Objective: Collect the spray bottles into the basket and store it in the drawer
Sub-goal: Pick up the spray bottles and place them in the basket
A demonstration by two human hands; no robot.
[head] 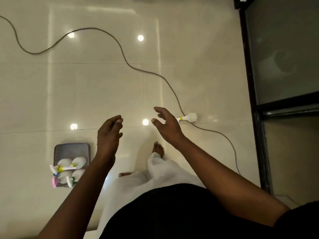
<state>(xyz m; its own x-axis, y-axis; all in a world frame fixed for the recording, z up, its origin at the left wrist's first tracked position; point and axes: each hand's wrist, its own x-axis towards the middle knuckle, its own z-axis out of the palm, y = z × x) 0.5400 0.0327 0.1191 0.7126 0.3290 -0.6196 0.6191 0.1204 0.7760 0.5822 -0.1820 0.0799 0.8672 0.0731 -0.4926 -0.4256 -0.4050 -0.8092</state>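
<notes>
A grey basket (72,148) stands on the floor at the lower left, with several white spray bottles (78,161) lying in its near half. One more white spray bottle (189,117) with a yellow collar lies on its side on the tiles at the right, its nozzle partly hidden behind my right hand. My right hand (166,125) hovers just left of that bottle, fingers spread, holding nothing. My left hand (109,133) is raised in the middle, to the right of the basket, fingers loosely curled and empty.
A grey cable (120,47) snakes across the glossy cream tiles and passes under the lone bottle. A dark-framed glass door (283,66) runs along the right side. My bare feet (158,149) and white trousers are below the hands.
</notes>
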